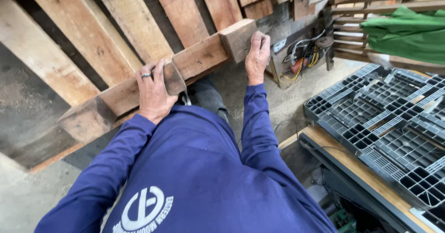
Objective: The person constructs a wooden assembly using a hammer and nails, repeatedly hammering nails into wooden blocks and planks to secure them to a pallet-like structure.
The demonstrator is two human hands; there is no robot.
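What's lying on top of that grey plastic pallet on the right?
On the grey plastic pallet lie a few pale scraps, kind unclear. Behind it, green cloth drapes a wooden frame. The frame edge hides its far part.

Concrete floor bears wooden pallet; grey plastic pallet alongside.

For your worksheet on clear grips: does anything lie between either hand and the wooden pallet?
Nothing visible does. The left hand lies directly on the wooden pallet at its middle block; the right hand grips the end block.

Rough, weathered wooden pallet; matt grey plastic pallet; green cloth.
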